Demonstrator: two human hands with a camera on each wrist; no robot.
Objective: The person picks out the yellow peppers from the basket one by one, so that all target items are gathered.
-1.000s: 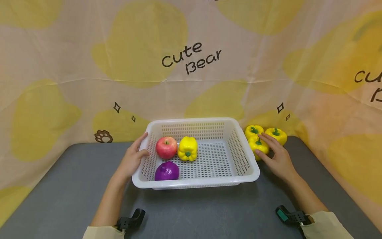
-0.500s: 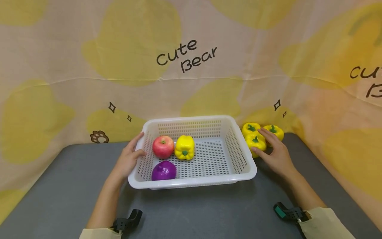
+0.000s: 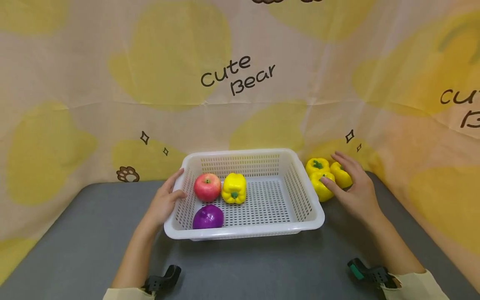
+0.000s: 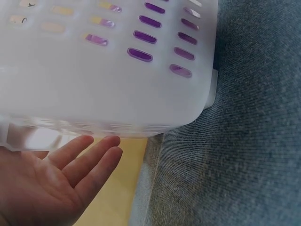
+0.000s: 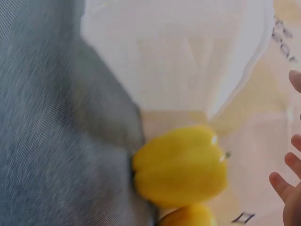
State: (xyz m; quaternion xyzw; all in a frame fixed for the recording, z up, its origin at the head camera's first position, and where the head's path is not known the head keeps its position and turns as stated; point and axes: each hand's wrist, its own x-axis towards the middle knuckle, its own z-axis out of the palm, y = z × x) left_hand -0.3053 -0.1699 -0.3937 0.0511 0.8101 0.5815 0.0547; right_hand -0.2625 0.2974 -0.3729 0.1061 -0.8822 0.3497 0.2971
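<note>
A white slotted plastic basket point(image 3: 245, 234) stands on the dark table. Inside it are a red apple point(image 3: 207, 187), a yellow bell pepper point(image 3: 234, 188) and a glossy round purple thing point(image 3: 208, 217). My left hand point(image 3: 165, 201) holds the basket's left rim, thumb over the edge and fingers along the outside. To the basket's right sit three more yellow bell peppers: a rear one point(image 3: 317, 165), a front one point(image 3: 321, 187) and a right one point(image 3: 340, 175) partly behind my right hand point(image 3: 358, 187). That hand is spread above them, its thumb overlapping the front pepper in the head view.
A grey-black table point(image 3: 247, 266) reaches back to a fabric backdrop point(image 3: 240, 121) with yellow patches and lettering. Black wrist devices point(image 3: 371, 273) sit at both cuffs. The peppers stand close beside the basket's right wall, near the backdrop.
My right hand has lifted and drawn back right from the peppers, fingers spreading. The right-hand pepper now shows tipped, its stem out of sight. My left hand stays at the basket rim.
</note>
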